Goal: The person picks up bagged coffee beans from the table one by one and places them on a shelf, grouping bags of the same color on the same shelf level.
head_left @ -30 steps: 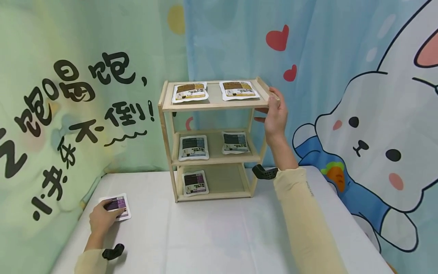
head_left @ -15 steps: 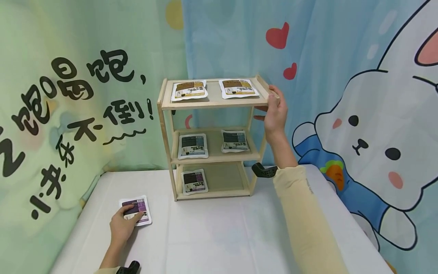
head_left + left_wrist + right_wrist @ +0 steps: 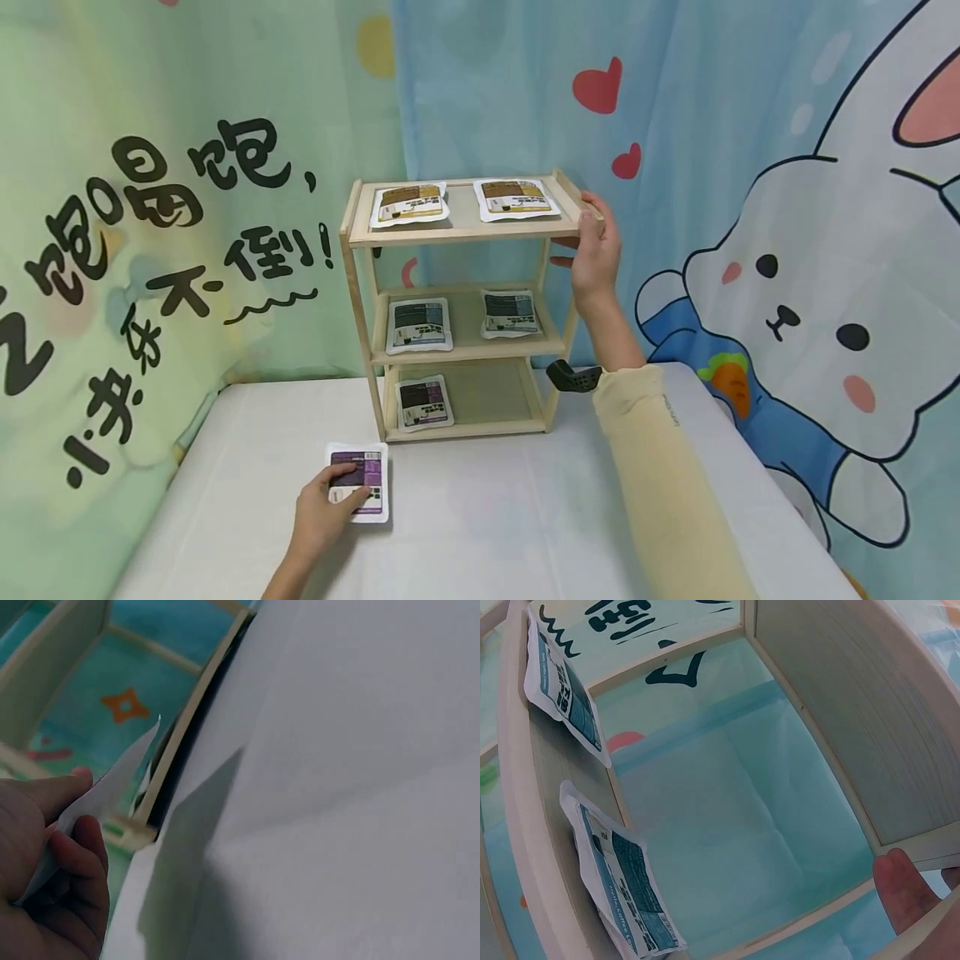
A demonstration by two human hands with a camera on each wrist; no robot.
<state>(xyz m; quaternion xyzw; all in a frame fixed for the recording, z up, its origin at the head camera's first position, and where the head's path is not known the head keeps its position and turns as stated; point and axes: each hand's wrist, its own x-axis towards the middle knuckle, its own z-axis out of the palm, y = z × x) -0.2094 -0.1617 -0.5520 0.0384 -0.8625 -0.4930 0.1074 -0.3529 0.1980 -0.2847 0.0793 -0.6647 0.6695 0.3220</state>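
A flat white sachet with a purple label (image 3: pixel 375 457) is pinched between the thumb and fingers of my left hand (image 3: pixel 315 518), in front of the rack's lower left corner. In the left wrist view the sachet (image 3: pixel 120 776) shows edge-on, lifted off the table, with its shadow below. My right hand (image 3: pixel 600 262) grips the top right end of a three-tier wooden rack (image 3: pixel 465 233). Its fingertips show at the top shelf's underside in the right wrist view. On the bottom shelf, a purple-label sachet (image 3: pixel 424 403) lies at the left.
Two brown-label sachets (image 3: pixel 408 205) lie on the top shelf, and two blue-label sachets (image 3: pixel 418 325) on the middle one. The rack stands on a white-covered table (image 3: pixel 480 533). Printed curtains (image 3: pixel 487 83) hang behind and at both sides.
My left hand has carried the purple-label sachet rightward across the table, from the far left to just before the rack. The right hand keeps its hold on the rack.
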